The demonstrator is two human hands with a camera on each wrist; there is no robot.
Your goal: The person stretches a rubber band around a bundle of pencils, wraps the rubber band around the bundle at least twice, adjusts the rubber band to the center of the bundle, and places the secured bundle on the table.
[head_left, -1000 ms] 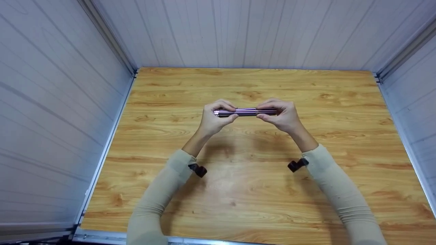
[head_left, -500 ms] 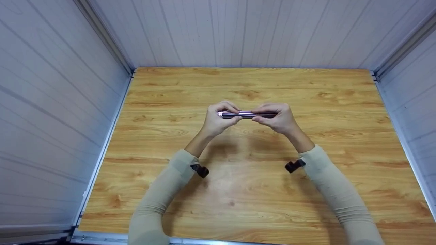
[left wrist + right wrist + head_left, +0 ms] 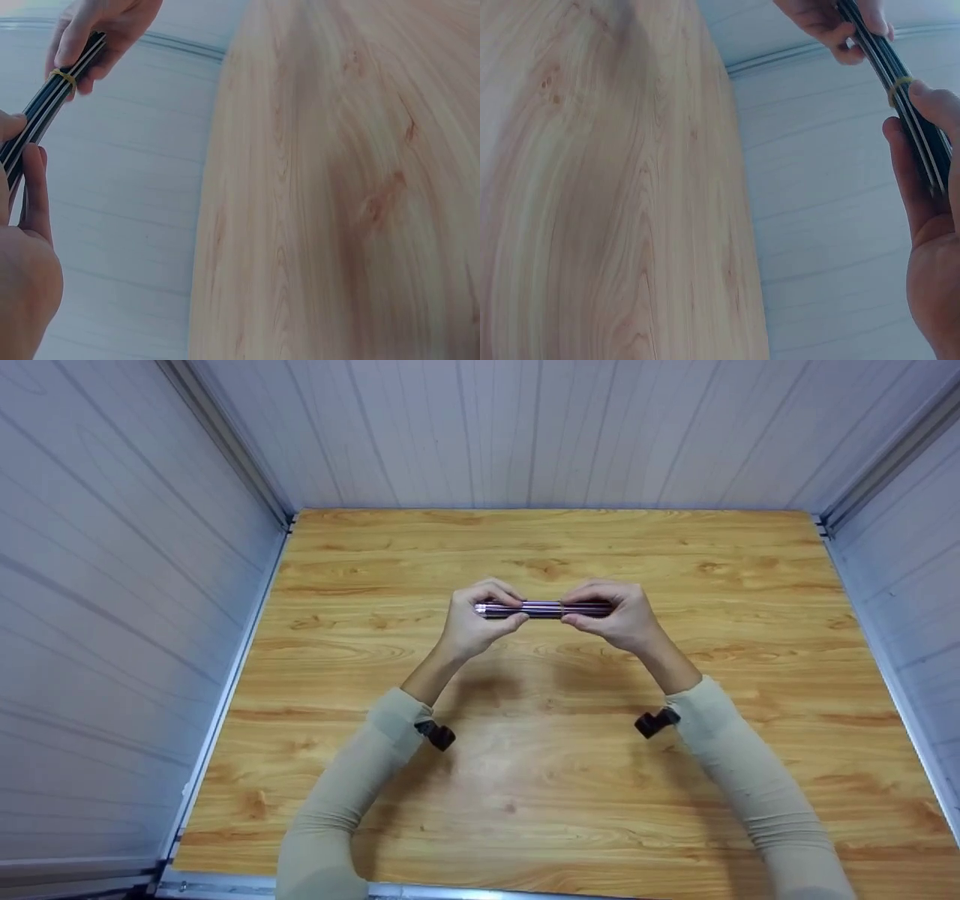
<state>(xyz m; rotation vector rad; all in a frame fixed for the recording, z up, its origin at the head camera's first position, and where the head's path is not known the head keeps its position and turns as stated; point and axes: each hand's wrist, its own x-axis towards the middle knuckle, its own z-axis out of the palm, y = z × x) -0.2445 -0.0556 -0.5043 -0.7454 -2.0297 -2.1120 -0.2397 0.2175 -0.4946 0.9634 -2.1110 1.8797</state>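
Note:
Raised over the table is a bundle of slender, shiny, dark purple-striped sticks that look like pencils [image 3: 541,609], lying crosswise between both hands. A yellow rubber band [image 3: 898,88] goes round it, close to the right fingertips. My left hand [image 3: 471,622] holds the left part between thumb and fingers; a bright silvery-pink end shows by its palm. My right hand [image 3: 628,619] grips the right part the same way, with the far end hidden in the palm. In the left wrist view, the bundle [image 3: 45,112] runs slantwise from one hand to the other.
Below the hands lies a wood-grain table [image 3: 525,810]. Pale panel walls stand behind it [image 3: 495,435] and on both sides. A metal rail [image 3: 225,883] edges the front. Each sleeved wrist carries a small black camera [image 3: 657,723].
My hands came closer together along the bundle, then drew slightly apart again. The rubber band, hidden half a second ago, shows again by the right fingertips. Both hands keep hold.

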